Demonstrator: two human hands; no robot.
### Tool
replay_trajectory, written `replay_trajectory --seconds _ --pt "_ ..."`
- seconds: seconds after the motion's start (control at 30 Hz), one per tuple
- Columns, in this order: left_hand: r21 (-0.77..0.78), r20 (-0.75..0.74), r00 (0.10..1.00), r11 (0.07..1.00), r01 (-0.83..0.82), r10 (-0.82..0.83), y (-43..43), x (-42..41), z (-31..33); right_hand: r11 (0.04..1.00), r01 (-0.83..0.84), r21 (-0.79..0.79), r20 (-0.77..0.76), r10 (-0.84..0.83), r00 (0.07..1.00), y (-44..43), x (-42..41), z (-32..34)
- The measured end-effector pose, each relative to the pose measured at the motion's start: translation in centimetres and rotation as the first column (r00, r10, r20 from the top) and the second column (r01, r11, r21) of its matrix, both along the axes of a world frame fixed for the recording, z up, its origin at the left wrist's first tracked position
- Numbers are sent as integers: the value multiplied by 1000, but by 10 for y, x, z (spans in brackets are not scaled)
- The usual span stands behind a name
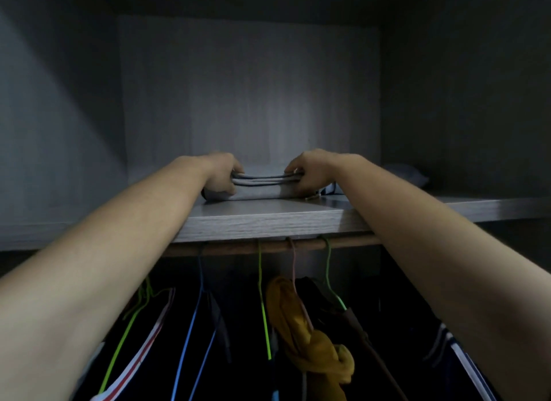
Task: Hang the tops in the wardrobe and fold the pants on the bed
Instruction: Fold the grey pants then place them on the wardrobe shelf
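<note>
Left hand [222,178]: we close it on the left end of the folded pants [262,186], thumb on top and fingers under.
Right hand [308,174]: we close it on the right end the same way, so the pants sit between our two hands.
Pants: a gray folded stack, lying flat on the wardrobe shelf [268,218], near its front edge.
Under our hands: the rail [238,248] holds hangers with tops already on them, like the yellow top [307,335] and a striped top [143,350].
Past our right hand: a small dark cloth thing [405,174] lies far back on the shelf; we cannot tell what it is.
Step now: we think the hanging looks mostly done, and we are handling the folded pants on the shelf. We cannot tell if we are putting them down or picking them up.
Next move: if we are putting them down, we need to slide them back a bit, keep the stack neat, then let go with both hands together.
</note>
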State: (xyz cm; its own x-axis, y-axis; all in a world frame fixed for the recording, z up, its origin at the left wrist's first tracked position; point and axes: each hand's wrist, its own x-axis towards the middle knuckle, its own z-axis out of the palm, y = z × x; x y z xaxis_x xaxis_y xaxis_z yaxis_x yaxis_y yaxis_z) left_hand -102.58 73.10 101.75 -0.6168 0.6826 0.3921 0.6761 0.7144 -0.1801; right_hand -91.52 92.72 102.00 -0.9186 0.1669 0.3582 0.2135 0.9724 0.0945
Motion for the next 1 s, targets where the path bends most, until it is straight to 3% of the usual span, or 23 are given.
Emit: replay_trajectory --seconds 0.03,0.1,0.2,0.3,0.53,0.73,1.0 --pt "54 -21 1000 999 4 -2 -2 4 1 1000 14 -4 -53 -14 999 -2 5 0" --pt "174 -214 976 985 -2 40 -8 16 6 996 74 56 -192 -62 979 -7 18 2" --pt "373 -512 855 918 136 82 -16 38 14 966 189 176 -416 -101 904 -18 44 1" --pt "466 -510 860 851 241 36 -21 65 11 943 212 255 -598 -18 802 -27 75 -11" --pt "518 -524 849 765 382 -68 -19 129 -50 861 311 404 -747 114 655 -31 148 -68" --pt "544 -534 820 659 519 -205 20 182 -121 809 485 331 -782 -53 621 -9 245 -130" --pt "486 -411 823 669 563 -393 72 298 -202 711 642 286 -638 -359 681 4 410 -209"
